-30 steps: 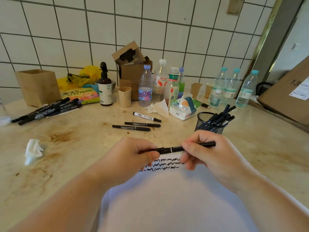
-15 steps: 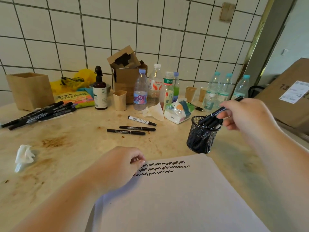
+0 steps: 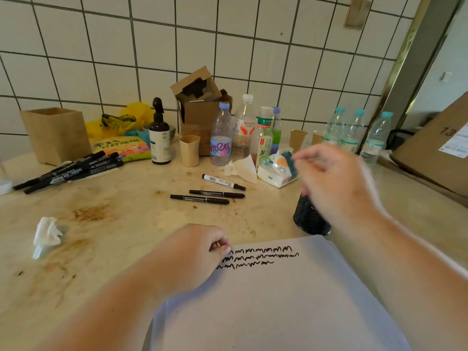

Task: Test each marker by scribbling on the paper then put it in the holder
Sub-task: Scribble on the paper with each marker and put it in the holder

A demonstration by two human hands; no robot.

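The right hand [image 3: 336, 188] hangs blurred above the holder [image 3: 310, 219], its fingers loose and seemingly empty, though the blur leaves this uncertain. The left hand [image 3: 195, 254] rests at the paper [image 3: 273, 300]'s upper left corner, fingers curled under beside the three rows of scribble [image 3: 255, 257]; whether they pinch anything I cannot tell. The holder stands just beyond the paper's far edge, its mouth hidden behind the right hand. Three markers [image 3: 210, 193] lie loose on the counter [image 3: 114, 224] beyond the paper, and a bundle of markers [image 3: 68, 171] lies far left. These look light, stiff and smooth, likely to roll, so gripping mid-barrel seems best. Bottles [image 3: 243, 133], a cup [image 3: 190, 150], a tissue pack [image 3: 276, 171] and a crumpled tissue [image 3: 46, 234] crowd around, but nothing appears to block the three nearest markers.
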